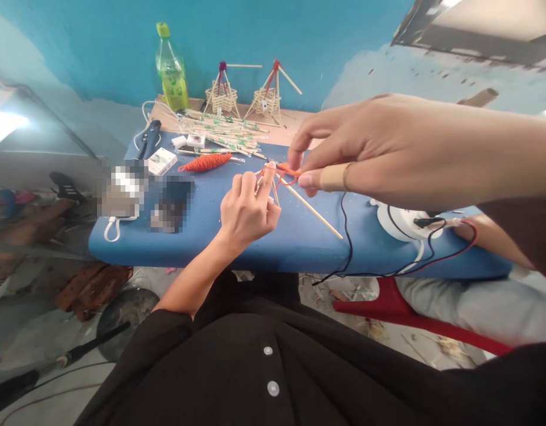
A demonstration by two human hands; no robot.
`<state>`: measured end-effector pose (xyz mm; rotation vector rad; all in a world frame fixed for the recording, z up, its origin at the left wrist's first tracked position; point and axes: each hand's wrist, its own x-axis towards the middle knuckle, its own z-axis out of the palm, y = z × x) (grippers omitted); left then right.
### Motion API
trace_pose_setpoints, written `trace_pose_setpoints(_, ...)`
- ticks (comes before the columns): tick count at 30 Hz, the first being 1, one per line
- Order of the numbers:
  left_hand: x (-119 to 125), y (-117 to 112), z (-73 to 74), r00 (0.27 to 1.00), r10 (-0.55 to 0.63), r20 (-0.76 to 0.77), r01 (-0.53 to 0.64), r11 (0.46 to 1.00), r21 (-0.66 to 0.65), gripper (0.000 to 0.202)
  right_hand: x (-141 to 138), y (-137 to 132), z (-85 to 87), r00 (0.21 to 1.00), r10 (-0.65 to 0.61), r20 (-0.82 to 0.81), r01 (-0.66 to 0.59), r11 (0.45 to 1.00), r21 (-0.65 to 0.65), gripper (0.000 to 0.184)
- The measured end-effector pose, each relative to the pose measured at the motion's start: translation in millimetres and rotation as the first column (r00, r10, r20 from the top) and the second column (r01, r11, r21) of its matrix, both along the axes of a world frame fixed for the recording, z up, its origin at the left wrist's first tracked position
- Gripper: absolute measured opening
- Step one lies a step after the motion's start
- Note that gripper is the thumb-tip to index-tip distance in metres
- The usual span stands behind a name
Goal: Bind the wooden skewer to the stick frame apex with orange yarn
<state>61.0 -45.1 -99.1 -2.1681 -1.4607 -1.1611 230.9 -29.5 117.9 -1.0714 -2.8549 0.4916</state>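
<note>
My left hand is closed round a few thin wooden sticks, gripping them near their upper ends; one stick slants down to the right over the blue table. Orange yarn runs from the sticks to my right hand. A pinch of thumb and fingers on that right hand holds the yarn, and its thumb wears a tan bandage. The exact joint of yarn and sticks is partly hidden by my left fingers. A wound bundle of orange yarn lies to the left on the table.
Behind are two stick structures, a pile of wrapped sticks and a green-capped bottle. Pliers, a small white box and a blurred phone sit left. Cables and a white round device lie right, near another person's arm.
</note>
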Motion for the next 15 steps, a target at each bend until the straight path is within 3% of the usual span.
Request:
trace_pose_setpoints(6,-15.2,8.0,7.1,0.984,-0.160,-0.075,0.160,0.987,-0.015,0.064,23.2,6.1,-5.0,0.981,-0.140,-0.137,0.137,0.990,-0.033,0.034)
trace_pose_setpoints(15,-31.8,14.9,26.5,0.941,-0.201,-0.273,0.215,0.976,0.022,0.059,35.3,18.7,-17.5,0.949,-0.205,-0.241,0.182,0.977,-0.114,0.032)
